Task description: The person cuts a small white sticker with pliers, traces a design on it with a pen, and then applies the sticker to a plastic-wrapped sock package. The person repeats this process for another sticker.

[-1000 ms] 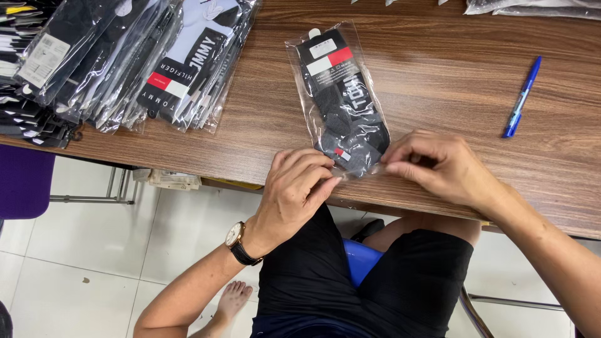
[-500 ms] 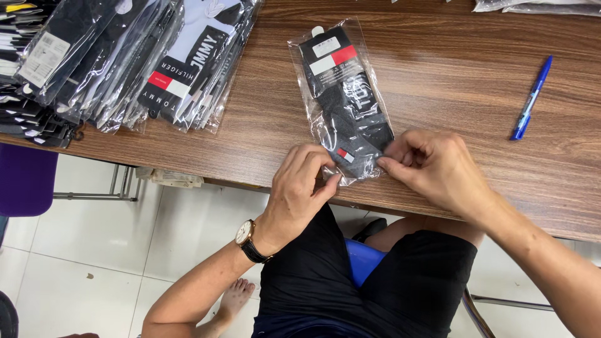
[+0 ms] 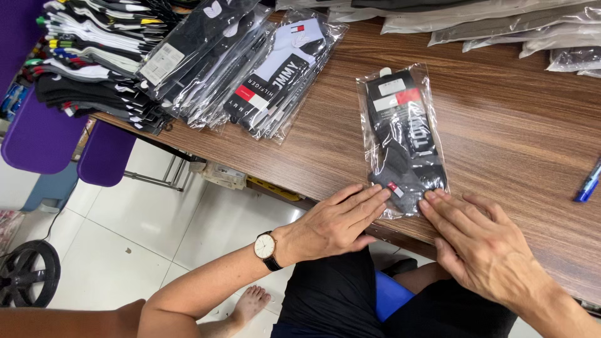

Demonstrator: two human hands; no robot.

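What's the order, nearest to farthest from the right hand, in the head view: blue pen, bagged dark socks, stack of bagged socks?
From the right hand:
1. Bagged dark socks, touching its fingertips.
2. Blue pen, at the right edge.
3. Stack of bagged socks, far left on the table.

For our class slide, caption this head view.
Both hands, left hand and right hand, press flat a bagged sock pack on the wooden table.

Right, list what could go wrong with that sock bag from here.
1. The sock bag lies close to the table edge, and both hands press only its near end; a sideways push might slide it off onto the floor.
2. The left hand and right hand lie flat on slippery clear plastic with no real grip, so the bag could crease or shift.
3. The blue pen near the right arm could get knocked away.
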